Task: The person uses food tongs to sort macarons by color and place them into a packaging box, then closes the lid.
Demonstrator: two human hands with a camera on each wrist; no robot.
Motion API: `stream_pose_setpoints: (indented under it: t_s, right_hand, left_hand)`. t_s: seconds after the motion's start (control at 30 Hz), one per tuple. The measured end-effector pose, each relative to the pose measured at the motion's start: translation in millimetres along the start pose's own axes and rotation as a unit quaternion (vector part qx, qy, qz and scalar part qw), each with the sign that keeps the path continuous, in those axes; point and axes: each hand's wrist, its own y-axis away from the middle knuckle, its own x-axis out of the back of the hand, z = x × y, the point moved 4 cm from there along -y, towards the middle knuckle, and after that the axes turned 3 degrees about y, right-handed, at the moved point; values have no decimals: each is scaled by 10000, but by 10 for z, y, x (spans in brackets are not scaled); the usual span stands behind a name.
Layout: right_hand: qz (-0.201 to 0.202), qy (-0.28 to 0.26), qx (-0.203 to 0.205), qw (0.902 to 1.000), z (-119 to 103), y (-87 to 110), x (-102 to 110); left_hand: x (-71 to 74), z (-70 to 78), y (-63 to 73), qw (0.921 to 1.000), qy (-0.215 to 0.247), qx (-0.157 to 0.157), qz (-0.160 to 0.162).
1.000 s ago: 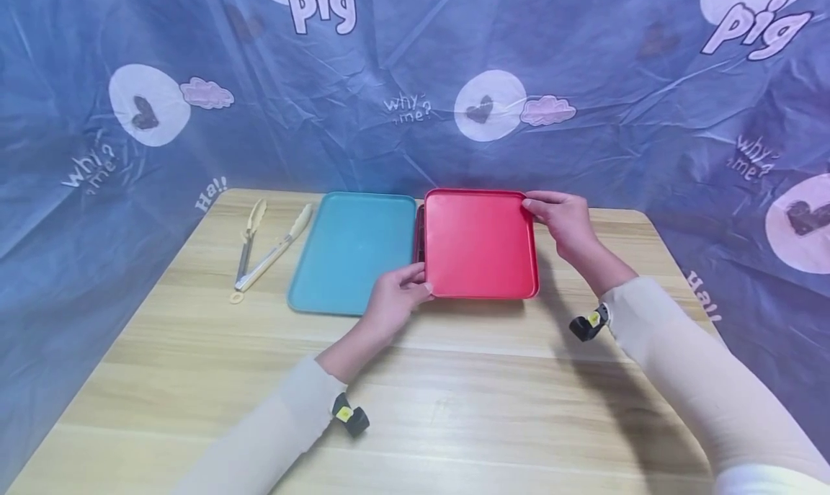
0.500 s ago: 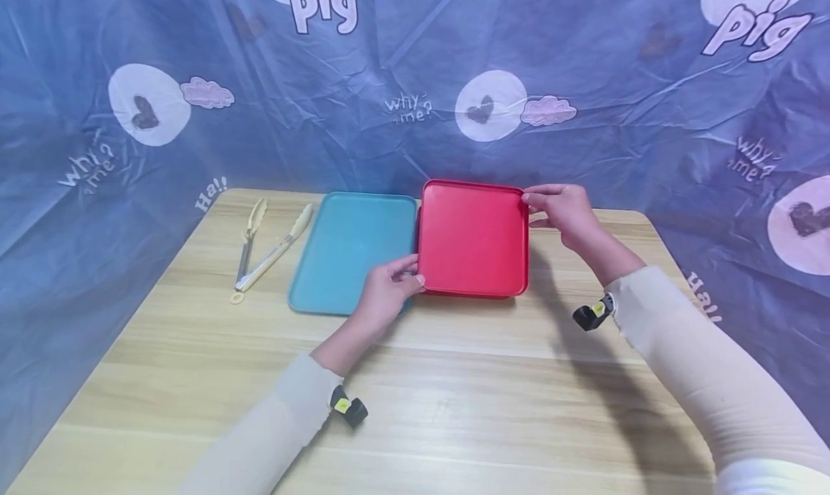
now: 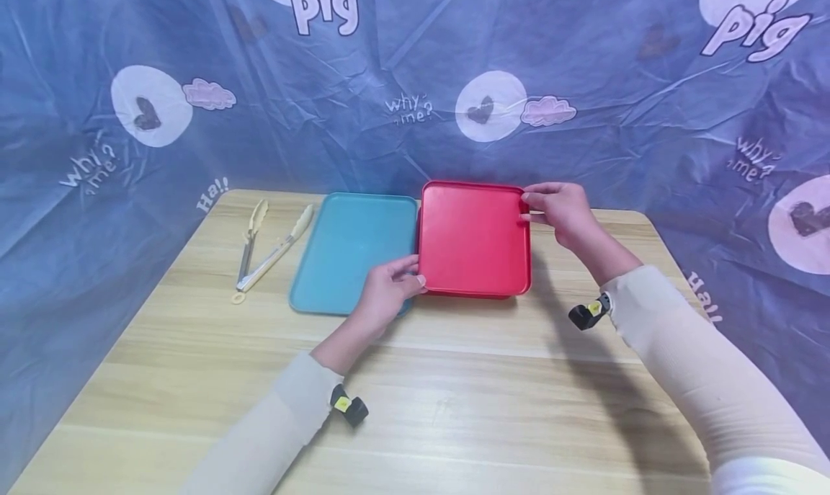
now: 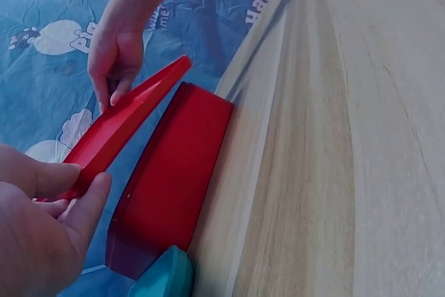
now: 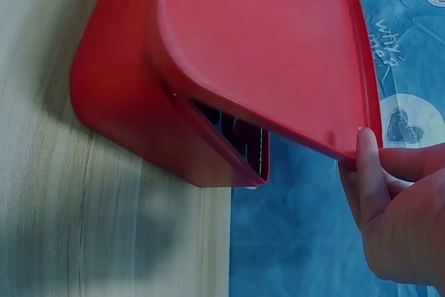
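A square red lid [image 3: 475,237] lies tilted over a red box [image 4: 172,179], its far side raised. In the right wrist view a gap shows between lid and box, with dark slots inside; the contents cannot be made out. My left hand [image 3: 379,297] pinches the lid's near left edge between thumb and fingers. At the far right corner my right hand [image 3: 565,210] pinches the rim, thumb on one face and fingers on the other. Left of the box, partly behind my left hand, lies a flat teal tray lid [image 3: 353,246].
Spread-open kitchen tongs [image 3: 266,253] with cream tips lie at the left of the wooden table [image 3: 454,394]. A blue printed cloth [image 3: 311,120] hangs right behind the table's back edge.
The lid has shifted slightly left and its far side has risen, both hands moving with it. During the last half second it has hardly moved.
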Motion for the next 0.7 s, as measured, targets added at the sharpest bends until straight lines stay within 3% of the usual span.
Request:
stream_pose_setpoints:
  t_s: [0.4,0.7]
  right_hand:
    - [169,-376,157,9990,-37,12,-11]
    - [160,-605,271,9977,-85,65,-8]
  left_hand:
    - [-17,46,-47,9985,430,106,328]
    - [-5,46,-65,9979,510,255,316]
